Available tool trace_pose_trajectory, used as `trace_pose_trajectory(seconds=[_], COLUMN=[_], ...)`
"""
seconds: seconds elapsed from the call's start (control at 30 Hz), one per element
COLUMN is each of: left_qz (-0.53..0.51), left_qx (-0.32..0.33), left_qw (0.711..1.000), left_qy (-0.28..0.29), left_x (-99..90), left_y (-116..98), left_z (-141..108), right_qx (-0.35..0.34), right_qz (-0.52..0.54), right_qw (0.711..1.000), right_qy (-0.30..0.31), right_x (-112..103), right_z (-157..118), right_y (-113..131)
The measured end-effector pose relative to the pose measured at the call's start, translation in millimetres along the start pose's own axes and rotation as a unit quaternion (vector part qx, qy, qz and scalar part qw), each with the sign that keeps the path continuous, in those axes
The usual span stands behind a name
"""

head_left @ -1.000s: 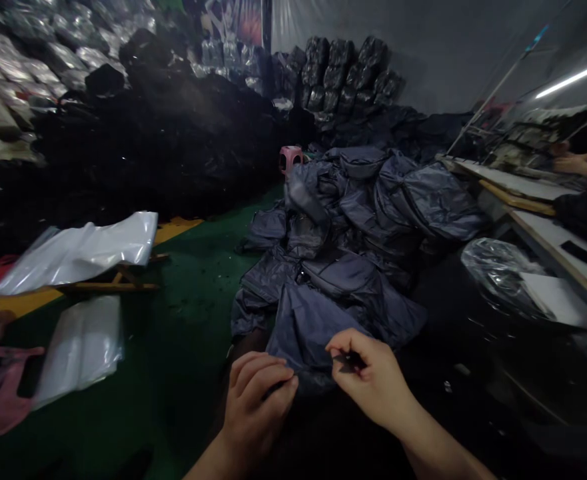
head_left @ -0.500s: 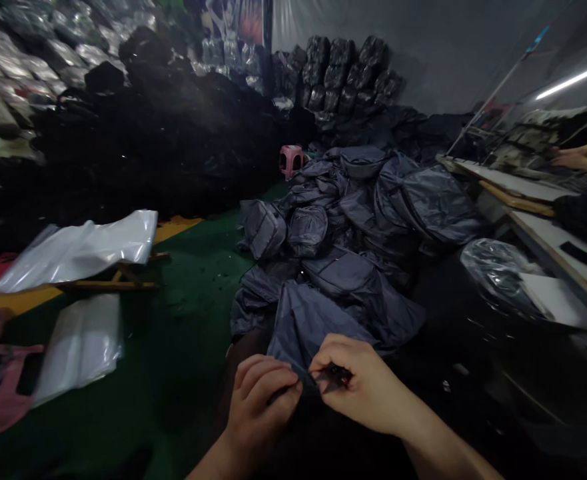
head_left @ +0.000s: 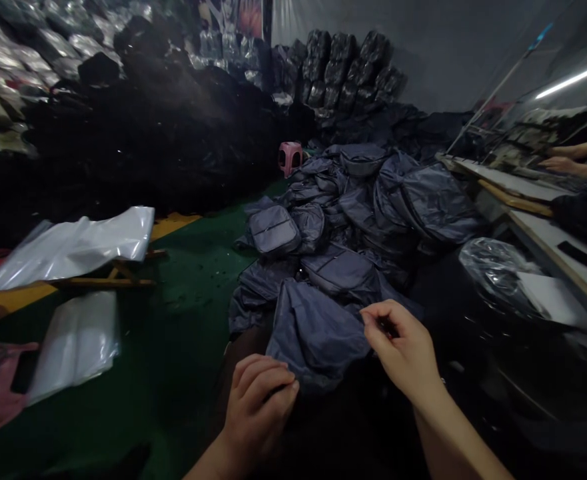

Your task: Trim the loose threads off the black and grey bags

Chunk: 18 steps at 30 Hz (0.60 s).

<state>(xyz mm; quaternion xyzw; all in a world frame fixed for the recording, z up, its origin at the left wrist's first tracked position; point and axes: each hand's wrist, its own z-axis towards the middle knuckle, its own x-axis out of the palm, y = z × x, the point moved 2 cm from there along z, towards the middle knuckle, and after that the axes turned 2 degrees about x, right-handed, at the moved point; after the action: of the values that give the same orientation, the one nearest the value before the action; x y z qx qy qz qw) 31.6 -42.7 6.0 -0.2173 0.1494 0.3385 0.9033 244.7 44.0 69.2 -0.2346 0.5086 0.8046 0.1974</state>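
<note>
A dark blue-grey fabric bag (head_left: pixel 318 333) lies slack in front of me, at the near edge of a heap of similar bags. My left hand (head_left: pixel 260 400) is closed at its near left edge, with thumb and fingers pinched on the cloth. At the bag's right edge, the thumb and forefinger of my right hand (head_left: pixel 406 347) are pressed together. Something dark sits in the hollow of that palm, too shadowed to name. Whether the right fingertips grip the cloth or only touch it is unclear.
Beyond lies the heap of grey bags (head_left: pixel 363 207), with a pink stool (head_left: pixel 290 159) behind it. Clear plastic sheets (head_left: pixel 78 340) lie on the green floor at left. At right, a co-worker's hands (head_left: pixel 563 160) are over a long table (head_left: pixel 568 247).
My right hand has moved right and slightly up, away from my left hand, and the cloth between them is spread wider. A small bag on the heap has shifted. My left hand stays put.
</note>
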Motion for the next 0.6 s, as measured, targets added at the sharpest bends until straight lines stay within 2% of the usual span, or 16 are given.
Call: trace_pose_trajectory(seconds=[0.17, 0.3, 0.4, 0.5, 0.6], left_qz=[-0.007, -0.014, -0.027, -0.035, -0.056], left_qx=[-0.011, -0.023, -0.044, -0.094, -0.185], left_qw=[1.0, 0.999, 0.997, 0.991, 0.973], left_qy=[0.016, 0.034, 0.055, 0.09, 0.128], left_x=[-1.4, -2.3, -2.8, -4.5, -5.5], left_y=[3, 4, 3, 2, 3], left_z=[-7, -10, -8, -4, -3], right_qx=[-0.045, -0.049, -0.084, -0.134, -0.205], right_qz=[0.083, 0.056, 0.008, -0.022, -0.048], right_qw=[0.977, 0.959, 0.96, 0.97, 0.969], right_qy=[0.192, 0.274, 0.268, 0.202, 0.132], right_x=[14, 23, 31, 41, 51], right_z=[-8, -17, -24, -31, -37], right_y=[16, 21, 17, 9, -1])
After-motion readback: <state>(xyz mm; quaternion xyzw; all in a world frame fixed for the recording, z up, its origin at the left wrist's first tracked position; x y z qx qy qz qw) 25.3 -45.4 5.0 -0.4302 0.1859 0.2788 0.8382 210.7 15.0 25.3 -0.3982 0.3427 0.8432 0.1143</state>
